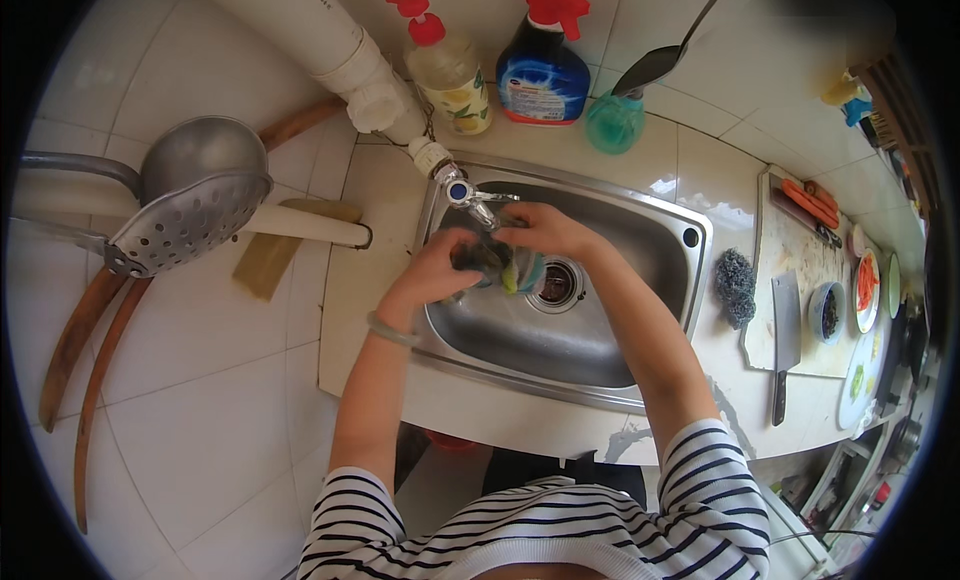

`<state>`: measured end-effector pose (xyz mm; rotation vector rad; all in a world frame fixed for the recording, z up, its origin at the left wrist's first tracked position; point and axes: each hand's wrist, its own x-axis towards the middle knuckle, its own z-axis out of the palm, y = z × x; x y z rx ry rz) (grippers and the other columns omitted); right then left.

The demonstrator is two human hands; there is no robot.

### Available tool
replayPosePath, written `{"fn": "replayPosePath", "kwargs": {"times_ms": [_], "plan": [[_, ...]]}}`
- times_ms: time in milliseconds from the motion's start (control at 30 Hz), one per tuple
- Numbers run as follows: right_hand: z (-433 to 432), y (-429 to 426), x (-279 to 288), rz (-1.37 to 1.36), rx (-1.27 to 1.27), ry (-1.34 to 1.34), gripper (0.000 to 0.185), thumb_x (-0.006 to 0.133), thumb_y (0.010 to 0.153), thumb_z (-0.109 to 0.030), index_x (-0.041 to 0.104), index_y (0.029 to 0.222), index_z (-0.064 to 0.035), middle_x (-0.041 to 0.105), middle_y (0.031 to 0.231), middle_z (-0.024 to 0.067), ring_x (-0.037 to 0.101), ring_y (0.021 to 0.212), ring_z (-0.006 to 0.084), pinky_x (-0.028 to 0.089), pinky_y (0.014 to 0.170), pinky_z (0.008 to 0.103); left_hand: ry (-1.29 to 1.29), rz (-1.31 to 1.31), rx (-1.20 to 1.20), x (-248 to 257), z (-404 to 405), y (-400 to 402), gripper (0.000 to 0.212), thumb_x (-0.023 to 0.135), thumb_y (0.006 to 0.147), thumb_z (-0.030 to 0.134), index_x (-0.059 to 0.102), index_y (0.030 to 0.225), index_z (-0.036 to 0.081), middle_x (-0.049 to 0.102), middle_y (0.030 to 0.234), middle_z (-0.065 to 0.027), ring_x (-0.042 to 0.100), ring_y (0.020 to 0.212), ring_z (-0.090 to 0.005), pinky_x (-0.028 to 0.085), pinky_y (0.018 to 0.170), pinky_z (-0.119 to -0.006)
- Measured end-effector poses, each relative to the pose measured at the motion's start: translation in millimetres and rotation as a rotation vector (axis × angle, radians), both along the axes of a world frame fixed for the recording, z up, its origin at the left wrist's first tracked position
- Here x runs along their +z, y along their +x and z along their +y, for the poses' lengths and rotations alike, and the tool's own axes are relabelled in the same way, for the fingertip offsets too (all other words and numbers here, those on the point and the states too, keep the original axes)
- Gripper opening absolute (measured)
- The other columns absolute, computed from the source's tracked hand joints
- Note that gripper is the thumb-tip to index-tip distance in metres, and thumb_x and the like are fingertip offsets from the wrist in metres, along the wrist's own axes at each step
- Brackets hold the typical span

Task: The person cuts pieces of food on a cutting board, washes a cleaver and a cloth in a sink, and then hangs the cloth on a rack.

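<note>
Both hands are over the left part of a stainless steel sink [525, 355], below a chrome faucet [474, 199]. My left hand [437, 271], with a pale bangle on the wrist, curls around the left side of a dark, blurred item [484, 259] that I cannot identify. From the other side my right hand [541, 231] reaches to the same spot, its fingers near the faucet's spout. Something green and yellow [511, 277] shows under the hands, beside a bluish, see-through shape. The drain [556, 283] lies just right of them. Blur hides what the fingertips touch.
Behind the sink stand a pump bottle [457, 92], a spray bottle [544, 81] and a green bottle [615, 122]. To the right are a scouring pad [735, 287], a cleaver [786, 317], a cutting board [757, 332] and a bowl [827, 313]. A metal strainer [191, 223] hangs left.
</note>
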<state>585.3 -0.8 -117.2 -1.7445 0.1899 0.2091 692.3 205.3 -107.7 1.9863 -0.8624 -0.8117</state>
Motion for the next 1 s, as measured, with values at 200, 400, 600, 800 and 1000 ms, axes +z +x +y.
{"fn": "replayPosePath", "kwargs": {"times_ms": [200, 400, 600, 800, 1000], "plan": [[2, 13, -6, -0.019, -0.007, 0.060, 0.039, 0.073, 0.075, -0.030, 0.058, 0.099, -0.0026, 0.055, 0.072, 0.0017, 0.051, 0.063, 0.0123, 0.041, 0.057, 0.0278, -0.049, 0.026, -0.005, -11, -46, -12, 0.038, 0.072, 0.074, 0.014, 0.060, 0.108, 0.002, 0.065, 0.092, -0.0050, 0.061, 0.088, -0.0188, 0.048, 0.077, -0.030], [4, -20, -19, 0.183, -0.115, 0.377, 0.041, 0.074, 0.076, -0.025, 0.056, 0.106, -0.0029, 0.055, 0.076, 0.0002, 0.051, 0.068, 0.0074, 0.042, 0.059, 0.0233, -0.279, 0.631, 0.427, -33, -38, 1, 0.024, 0.062, 0.085, 0.017, 0.059, 0.104, 0.004, 0.065, 0.096, -0.0053, 0.062, 0.088, -0.0197, 0.049, 0.076, -0.030], [-1, -26, -50, -0.059, -0.350, 0.375, 0.021, 0.063, 0.087, -0.022, 0.062, 0.096, -0.0032, 0.058, 0.076, -0.0015, 0.049, 0.070, 0.0060, 0.042, 0.064, 0.0234, -0.610, 1.197, 0.462, -19, -35, 6, 0.027, 0.057, 0.086, 0.013, 0.054, 0.112, 0.005, 0.061, 0.110, -0.0085, 0.060, 0.098, -0.0210, 0.051, 0.080, -0.032], [-14, 4, 5, -0.110, -0.123, -0.011, 0.026, 0.066, 0.083, -0.025, 0.063, 0.091, -0.0009, 0.058, 0.074, -0.0003, 0.049, 0.069, 0.0073, 0.042, 0.064, 0.0243, -0.162, 0.685, 0.041, 22, -57, -10, 0.032, 0.067, 0.079, 0.003, 0.055, 0.109, 0.003, 0.060, 0.109, -0.0070, 0.059, 0.097, -0.0189, 0.049, 0.082, -0.031], [-14, 5, -14, -0.045, -0.097, -0.046, 0.031, 0.071, 0.078, -0.030, 0.063, 0.086, -0.0015, 0.061, 0.073, 0.0036, 0.054, 0.069, 0.0111, 0.045, 0.064, 0.0278, -0.152, 0.649, 0.229, -16, -48, 7, 0.028, 0.069, 0.078, 0.007, 0.058, 0.104, 0.004, 0.061, 0.101, -0.0047, 0.058, 0.094, -0.0159, 0.048, 0.081, -0.031]]}}
